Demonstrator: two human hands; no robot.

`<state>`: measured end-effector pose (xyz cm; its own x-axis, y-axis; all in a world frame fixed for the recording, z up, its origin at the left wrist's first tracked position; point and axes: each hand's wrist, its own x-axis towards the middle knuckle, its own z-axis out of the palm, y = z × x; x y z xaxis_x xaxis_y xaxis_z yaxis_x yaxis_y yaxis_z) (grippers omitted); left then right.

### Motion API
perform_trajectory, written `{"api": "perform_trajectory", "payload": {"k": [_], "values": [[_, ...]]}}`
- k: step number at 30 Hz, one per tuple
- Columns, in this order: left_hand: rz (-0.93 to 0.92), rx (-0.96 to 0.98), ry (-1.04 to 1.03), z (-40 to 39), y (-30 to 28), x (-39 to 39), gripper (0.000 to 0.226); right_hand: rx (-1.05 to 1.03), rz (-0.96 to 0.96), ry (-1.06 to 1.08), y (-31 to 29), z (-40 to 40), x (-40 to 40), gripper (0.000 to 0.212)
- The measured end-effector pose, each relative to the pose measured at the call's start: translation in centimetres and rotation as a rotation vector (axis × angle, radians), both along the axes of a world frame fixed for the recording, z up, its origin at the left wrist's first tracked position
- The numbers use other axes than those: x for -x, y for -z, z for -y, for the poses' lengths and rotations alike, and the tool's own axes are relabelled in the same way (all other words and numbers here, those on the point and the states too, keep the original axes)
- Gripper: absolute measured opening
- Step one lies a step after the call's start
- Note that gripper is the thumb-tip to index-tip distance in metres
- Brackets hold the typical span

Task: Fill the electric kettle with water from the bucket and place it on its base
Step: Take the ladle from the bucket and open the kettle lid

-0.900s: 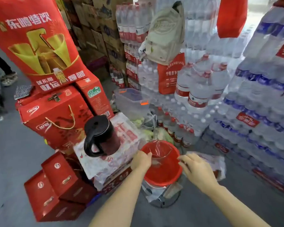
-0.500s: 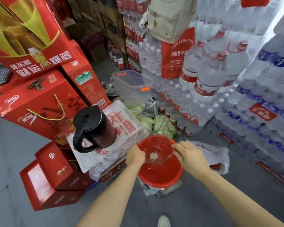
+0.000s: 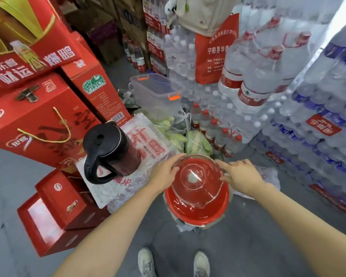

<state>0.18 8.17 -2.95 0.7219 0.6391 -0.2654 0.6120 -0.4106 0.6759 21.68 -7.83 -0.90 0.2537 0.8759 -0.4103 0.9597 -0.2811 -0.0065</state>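
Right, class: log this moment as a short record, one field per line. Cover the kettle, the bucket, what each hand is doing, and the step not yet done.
kettle: black plastic electric kettle, lid shut, upright on a plastic-wrapped pack, untouched
bucket: round red plastic bucket on the floor
held item: clear glass bowl-shaped vessel over the bucket
left hand: left hand grips the vessel's left rim
right hand: right hand fingers on its right rim
base: cannot tell
pending: filling the kettle

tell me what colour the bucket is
Red: the bucket shows best in the head view, under the clear bowl.
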Motion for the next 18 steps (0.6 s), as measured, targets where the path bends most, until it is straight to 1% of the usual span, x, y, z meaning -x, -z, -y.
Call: {"api": "perform_trajectory", "payload": {"k": [1,4,7,8,11,12,14,15,17,18], "values": [[0.002,0.01,0.036,-0.3,-0.2,-0.2,0.05,0.002,-0.065,0.017,-0.2,0.3,0.0,0.066],[-0.014,-0.034,0.122,-1.3,-0.3,-0.7,0.045,0.019,-0.402,0.171,-0.9,1.8,0.6,0.061],[-0.046,-0.057,0.135,-1.9,-0.5,-0.8,0.04,-0.049,-0.711,0.429,-0.2,3.4,1.9,0.05],[-0.041,-0.046,0.131,-2.0,-0.3,-0.7,0.04,-0.083,-0.782,0.514,0.1,4.0,2.4,0.049],[-0.023,0.002,0.105,-2.3,-0.8,0.7,0.041,-0.181,-0.912,0.711,0.3,5.7,4.9,0.045],[-0.007,-0.022,0.069,-2.5,-1.0,1.5,0.04,-0.234,-0.958,0.792,0.2,6.2,5.9,0.043],[0.076,-0.179,-0.103,-3.1,-1.8,4.1,0.035,-0.339,-1.065,0.984,0.0,7.1,8.1,0.045],[0.141,-0.28,-0.23,-3.7,-2.4,5.9,0.032,-0.386,-1.126,1.062,-0.3,7.4,9.3,0.05],[0.262,-0.453,-0.507,-6.0,-3.0,10.2,0.03,-0.449,-1.216,1.152,-0.5,7.8,11.4,0.06],[0.262,-0.503,-0.637,-7.5,-2.9,12.4,0.032,-0.468,-1.24,1.17,-0.7,7.9,12.5,0.061]]}}
